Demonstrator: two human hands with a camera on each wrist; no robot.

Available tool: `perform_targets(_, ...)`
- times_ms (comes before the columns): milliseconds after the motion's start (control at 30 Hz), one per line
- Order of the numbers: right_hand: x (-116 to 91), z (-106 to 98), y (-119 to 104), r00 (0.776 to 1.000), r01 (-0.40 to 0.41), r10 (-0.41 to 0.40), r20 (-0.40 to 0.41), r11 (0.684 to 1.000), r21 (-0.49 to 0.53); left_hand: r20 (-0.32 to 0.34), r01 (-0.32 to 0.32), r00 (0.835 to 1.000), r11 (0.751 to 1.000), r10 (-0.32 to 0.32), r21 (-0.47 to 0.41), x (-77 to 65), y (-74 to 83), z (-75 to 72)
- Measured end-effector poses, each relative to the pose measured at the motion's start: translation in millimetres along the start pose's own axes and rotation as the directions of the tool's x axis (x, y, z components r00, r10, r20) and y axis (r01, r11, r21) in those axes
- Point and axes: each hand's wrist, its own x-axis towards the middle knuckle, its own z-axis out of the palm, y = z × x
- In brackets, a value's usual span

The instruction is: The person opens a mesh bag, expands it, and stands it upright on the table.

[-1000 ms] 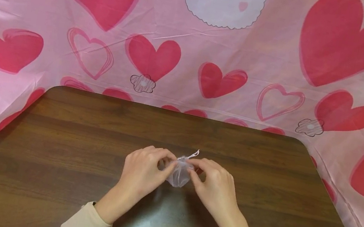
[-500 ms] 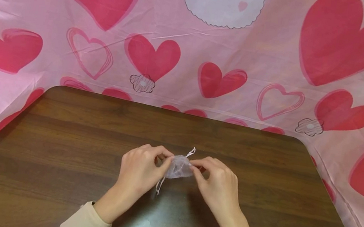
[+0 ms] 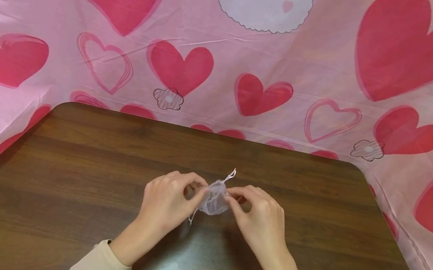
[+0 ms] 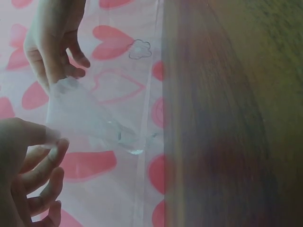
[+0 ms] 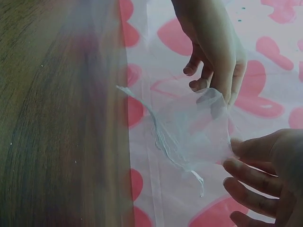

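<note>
A small sheer white drawstring pouch [image 3: 214,200] is stretched between the two hands, over the middle of the table. My left hand [image 3: 168,200] pinches its left edge between thumb and index finger. On the opposite edge, the thumb and index finger of my right hand [image 3: 261,215] do the same. One white cord loop [image 3: 231,175] sticks up and away at the far side, and another cord end [image 3: 191,217] hangs by the left fingertips. In the right wrist view the gathered cord [image 5: 163,139] crosses the see-through fabric [image 5: 199,125].
Below the hands lies a brown wooden table [image 3: 87,171] with rounded far corners. A pink cloth [image 3: 220,55] printed with red hearts hangs around its back and sides. Beige sleeves [image 3: 104,263] cover the forearms.
The pouch has been turned and respread between the fingers; a cord end has come into view by the left hand. Both hands keep nearly the same place.
</note>
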Motion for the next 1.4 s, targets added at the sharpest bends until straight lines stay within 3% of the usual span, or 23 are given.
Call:
perform_targets(267,2.4,-3.7,1.2,0.998,-0.067,0.067,0.004,0.997,0.033,-0.061,-0.044,0.997,0.999,0.044,0.008,2.1,-2.2,-2.7)
perform_targets(400,3.2,-6.1,3.2,0.988,-0.155,0.155,0.021,0.988,0.019,-0.087,-0.06,0.994,0.998,0.06,-0.001,3.4,-3.0,-2.7)
perform_targets(533,3.9,-6.3,7.0,0.96,-0.275,0.272,0.066,0.961,0.031,-0.129,-0.102,0.987,0.995,0.099,-0.017,3.5,-3.6,-1.4)
perform_targets(767,5.7,-4.7,14.1,0.891,-0.446,0.424,0.164,0.883,0.143,-0.163,-0.226,0.964,0.97,0.21,-0.087,2.5,-0.4,0.9)
perform_targets(1033,8.2,-2.8,16.8,0.84,-0.539,0.473,0.266,0.785,0.306,-0.172,-0.361,0.923,0.93,0.344,-0.075,1.9,2.9,4.0)
perform_targets(1233,9.0,-5.6,16.5,0.811,-0.577,0.457,0.365,0.73,0.367,-0.204,-0.327,0.928,0.943,0.31,-0.055,4.3,1.4,1.6)
perform_targets(1400,10.3,-11.4,16.1,0.773,-0.619,0.38,0.508,0.628,0.472,-0.224,-0.271,0.94,0.962,0.255,-0.039,6.2,-2.4,-1.7)
